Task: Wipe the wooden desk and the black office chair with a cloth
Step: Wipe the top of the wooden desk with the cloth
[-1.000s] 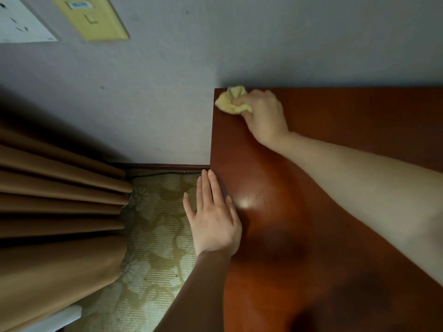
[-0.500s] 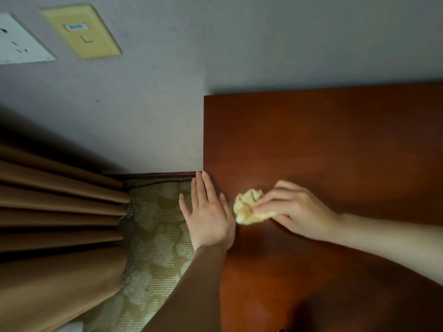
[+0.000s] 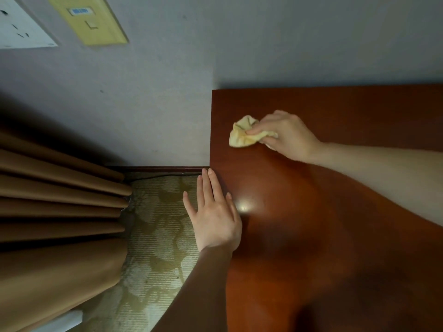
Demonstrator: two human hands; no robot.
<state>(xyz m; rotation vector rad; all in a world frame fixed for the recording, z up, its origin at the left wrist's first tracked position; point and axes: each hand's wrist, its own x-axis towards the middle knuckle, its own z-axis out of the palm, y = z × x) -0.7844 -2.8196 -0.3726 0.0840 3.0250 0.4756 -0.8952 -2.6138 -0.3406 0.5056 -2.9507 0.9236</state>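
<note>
Cloth sits bunched on the wooden desk near its left edge, toward the wall, pinched by the curled fingers and thumb of the right hand. The left hand lies flat with straight fingers on the desk's left edge, and the black chair is not in view. Risk, as I judge it: the small wad covers little surface, so strips between strokes could stay unwiped, and a stroke run too far left could drag it off the edge onto the carpet. Half a second ago cloth and right hand were just beside the left hand; now they are back toward the wall, left hand unmoved.
</note>
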